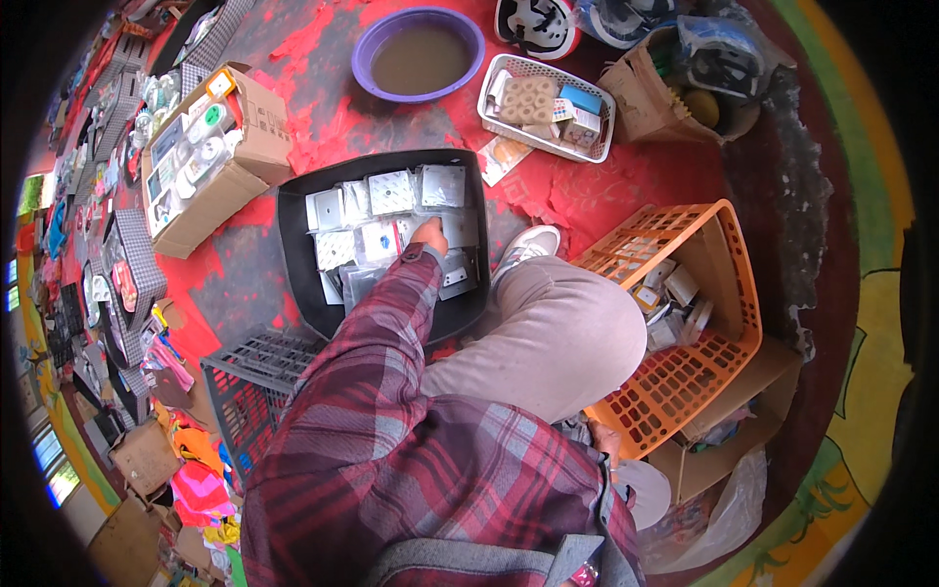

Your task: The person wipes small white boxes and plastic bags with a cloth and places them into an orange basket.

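Note:
My left arm, in a plaid sleeve, stretches down into a black tub [297,256]. My left hand [430,235] looks closed among flat white switch-plate-like pieces in clear plastic packets [391,193]. Its fingertips are hidden, so what they grip is unclear. Rows of these packets lie in the tub, some tilted. My right hand [605,440] is low beside my knee, next to the lower edge of a tilted orange plastic basket [675,391]; its fingers are mostly hidden. Small white boxes and pieces [675,293] lie inside that basket.
A cardboard box [220,191] of packaged goods stands left; a dark plastic crate [245,382] sits nearer. Beyond are a purple basin [364,68] of murky water and a white basket [494,112] of small boxes. Another carton [636,88] stands far right. Torn red covering [333,117] spreads over the floor.

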A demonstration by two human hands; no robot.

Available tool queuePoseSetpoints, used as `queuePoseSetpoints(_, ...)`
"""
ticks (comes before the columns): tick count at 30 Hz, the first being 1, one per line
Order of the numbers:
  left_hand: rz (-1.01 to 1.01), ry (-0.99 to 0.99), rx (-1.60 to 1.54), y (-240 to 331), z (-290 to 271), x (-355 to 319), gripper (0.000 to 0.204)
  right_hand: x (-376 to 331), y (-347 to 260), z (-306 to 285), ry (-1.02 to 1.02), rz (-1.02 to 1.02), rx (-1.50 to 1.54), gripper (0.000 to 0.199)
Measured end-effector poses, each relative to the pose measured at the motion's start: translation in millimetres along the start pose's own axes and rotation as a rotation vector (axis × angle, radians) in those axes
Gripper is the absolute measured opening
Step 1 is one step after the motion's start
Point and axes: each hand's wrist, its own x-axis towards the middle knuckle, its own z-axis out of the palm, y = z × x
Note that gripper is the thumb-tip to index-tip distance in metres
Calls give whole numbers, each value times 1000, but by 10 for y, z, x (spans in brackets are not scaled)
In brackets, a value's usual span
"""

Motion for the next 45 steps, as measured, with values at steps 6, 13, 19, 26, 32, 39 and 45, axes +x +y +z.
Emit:
queuePoseSetpoints(6, 343, 120, 50, -470, 227, 88, 39, 289, 518, -28, -8, -7, 125, 45)
queuePoseSetpoints(13, 230, -230, 384, -319, 199, -197, 38, 40, 14, -2, -36, -36, 67, 45)
queuePoseSetpoints(19, 105, -216, 300, -222, 204, -436, 50, 181, 298, -23, -23, -48, 102, 44)
queuePoseSetpoints(26, 200, -369, 332, -68, 57, -759, 45, 164, 275, -31, -23, -80, 46, 41)
queuePoseSetpoints(32, 80, -183, 39, -286, 281, -442, 45, 171, 325, 3, -3, -218, -4, 40)
queuePoseSetpoints(39, 329, -450, 449, -193, 369, -719, 31, 120, 189, -7, -8, -101, 31, 41)
queuePoseSetpoints(45, 383, -338, 362, -135, -246, -1019, 28, 84, 204, 26, -3, -127, 52, 41)
